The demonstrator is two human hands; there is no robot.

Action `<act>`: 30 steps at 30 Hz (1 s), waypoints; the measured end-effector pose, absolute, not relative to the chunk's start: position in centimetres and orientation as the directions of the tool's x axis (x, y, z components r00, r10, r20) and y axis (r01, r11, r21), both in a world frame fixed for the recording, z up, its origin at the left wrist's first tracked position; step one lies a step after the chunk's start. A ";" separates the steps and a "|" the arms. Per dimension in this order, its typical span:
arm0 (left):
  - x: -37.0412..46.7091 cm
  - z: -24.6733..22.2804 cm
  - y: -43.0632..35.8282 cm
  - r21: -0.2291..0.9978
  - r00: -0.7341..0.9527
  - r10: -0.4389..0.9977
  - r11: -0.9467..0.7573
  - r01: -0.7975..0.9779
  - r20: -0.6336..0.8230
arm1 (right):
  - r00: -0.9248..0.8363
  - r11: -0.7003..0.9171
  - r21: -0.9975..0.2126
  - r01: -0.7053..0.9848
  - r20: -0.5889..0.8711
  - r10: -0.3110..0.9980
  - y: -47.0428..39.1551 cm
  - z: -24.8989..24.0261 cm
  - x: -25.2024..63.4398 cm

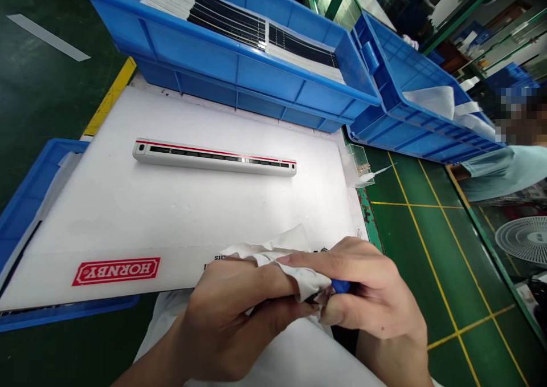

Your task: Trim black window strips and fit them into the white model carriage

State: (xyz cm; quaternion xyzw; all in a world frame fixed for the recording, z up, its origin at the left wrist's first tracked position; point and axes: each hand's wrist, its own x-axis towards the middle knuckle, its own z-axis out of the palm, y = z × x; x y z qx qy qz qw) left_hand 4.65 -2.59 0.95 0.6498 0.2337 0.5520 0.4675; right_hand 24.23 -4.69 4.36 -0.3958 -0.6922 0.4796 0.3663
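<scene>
My left hand [231, 313] grips a crumpled white cloth [277, 250] near the front edge of the white board [179, 216]. My right hand [371, 296] meets it from the right, fingers pressed onto the cloth and pinching a small blue item [341, 286] that is mostly hidden. A long white model train carriage [213, 158] with a red stripe and dark windows lies alone across the middle of the board, well beyond both hands.
A big blue crate [239, 73] with stacked flat parts stands behind the board, another blue crate [410, 85] at the right rear, a blue tray [29, 187] at the left. A small clear box [359, 162] sits at the board's right edge. Another person's sleeve [499, 170] shows far right.
</scene>
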 end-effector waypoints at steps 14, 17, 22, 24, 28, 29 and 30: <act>4.7 0.9 -2.8 0.859 0.278 0.814 -0.467 -0.207 0.510 | -0.447 0.208 -0.967 0.151 0.121 0.886 -4.8 4.2 24.3; 4.6 0.8 -2.9 0.864 0.303 0.810 -0.452 -0.221 0.501 | -0.444 0.213 -0.967 0.138 0.132 0.886 -4.8 4.1 24.3; 4.4 0.9 -3.0 0.868 0.304 0.814 -0.453 -0.204 0.496 | -0.446 0.190 -0.973 0.128 0.114 0.887 -4.8 3.9 24.4; 4.4 1.0 -2.9 0.865 0.300 0.812 -0.453 -0.218 0.501 | -0.448 0.190 -0.973 0.131 0.113 0.887 -4.9 4.0 24.4; 4.5 1.2 -2.7 0.848 0.308 0.792 -0.469 -0.247 0.528 | -0.440 0.216 -0.966 0.142 0.134 0.888 -4.9 4.0 24.5; 4.5 1.2 -2.7 0.846 0.311 0.788 -0.472 -0.247 0.531 | -0.439 0.218 -0.965 0.146 0.135 0.888 -4.9 4.1 24.5; 4.5 1.2 -2.7 0.846 0.312 0.788 -0.474 -0.245 0.531 | -0.439 0.219 -0.964 0.150 0.134 0.888 -4.9 4.1 24.5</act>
